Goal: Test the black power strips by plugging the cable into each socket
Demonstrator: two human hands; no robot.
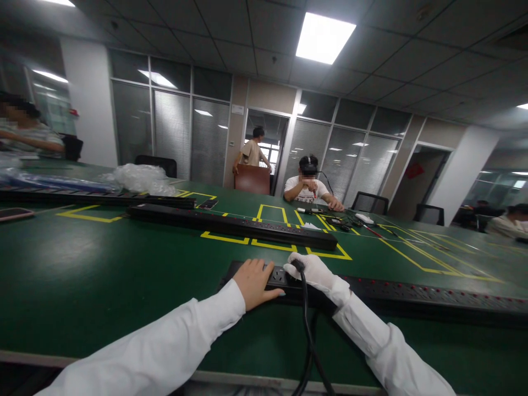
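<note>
A long black power strip with rows of sockets and small red parts lies across the green table in front of me. My left hand, bare, is laid over its left end, fingers across the top and thumb spread along the near side. In a white glove, my right hand pinches a black plug over the sockets, just right of my left hand. Whether the plug's pins sit in a socket is hidden. From the plug a black cable hangs down past the table's near edge.
Another black power strip lies farther back, over yellow tape marks. Clear plastic wrap and a phone are at the back left. Across the table sits a person by cables; another person stands near the doorway.
</note>
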